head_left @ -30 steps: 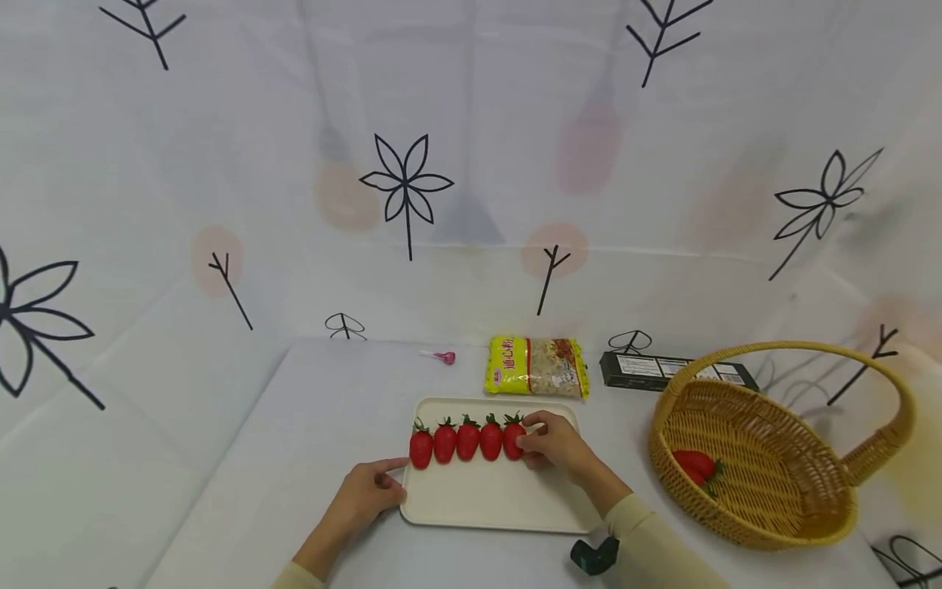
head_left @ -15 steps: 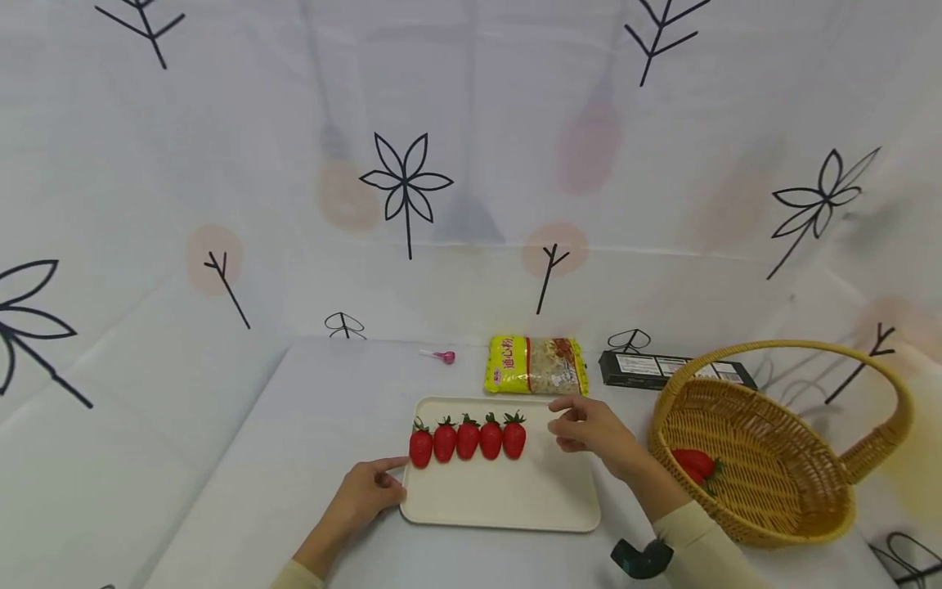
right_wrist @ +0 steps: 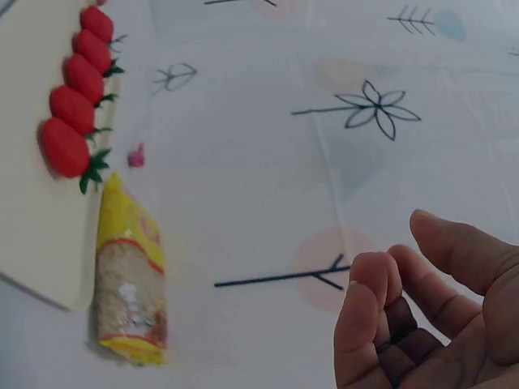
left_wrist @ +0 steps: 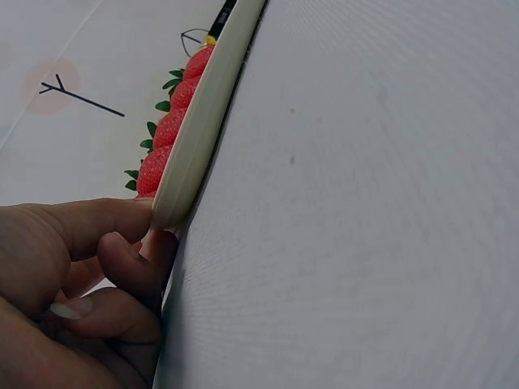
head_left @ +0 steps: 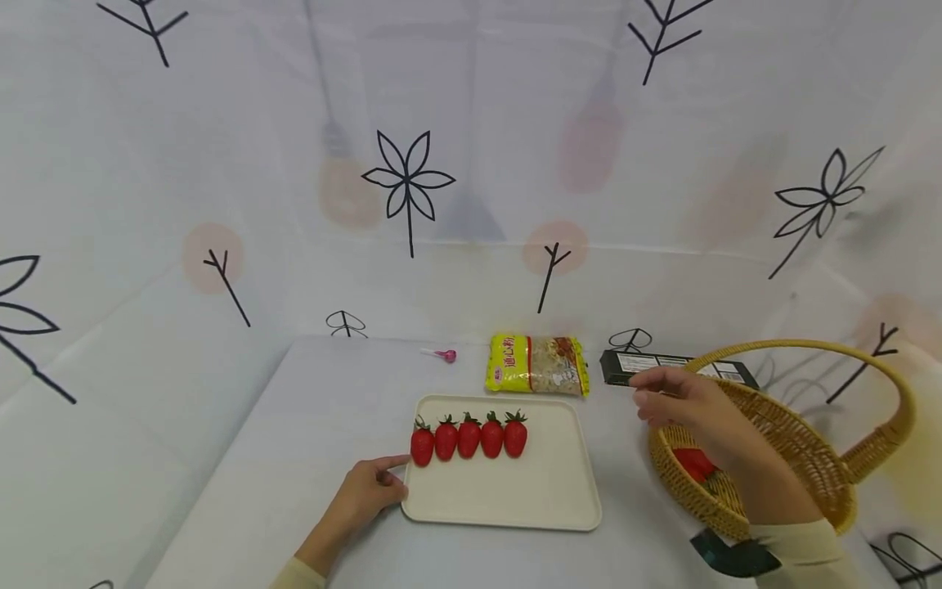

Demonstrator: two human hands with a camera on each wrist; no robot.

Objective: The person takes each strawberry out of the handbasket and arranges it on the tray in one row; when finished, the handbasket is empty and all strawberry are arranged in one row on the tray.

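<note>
Several red strawberries (head_left: 468, 439) with green leaves lie in a row along the far left part of a cream rectangular tray (head_left: 508, 499). My left hand (head_left: 365, 495) holds the tray's left edge, the index finger stretched to the rim (left_wrist: 182, 190) and other fingers curled below it. Over the left side of a wicker basket (head_left: 824, 499), my right hand (head_left: 699, 409) hovers with loosely bent fingers and nothing between them. Red strawberries (head_left: 692, 463) lie in the basket, partly hidden by the right forearm.
Behind the tray lies a yellow food packet (head_left: 536, 365), with a small pink item (head_left: 446, 356) to its left. A dark flat box (head_left: 625, 366) lies behind the basket. The basket's tall handle (head_left: 894, 393) arches over it. A patterned white cloth hangs behind.
My right hand has let go of the rightmost strawberry on the tray and moved right, up to the basket. The left hand stays at the tray's edge.
</note>
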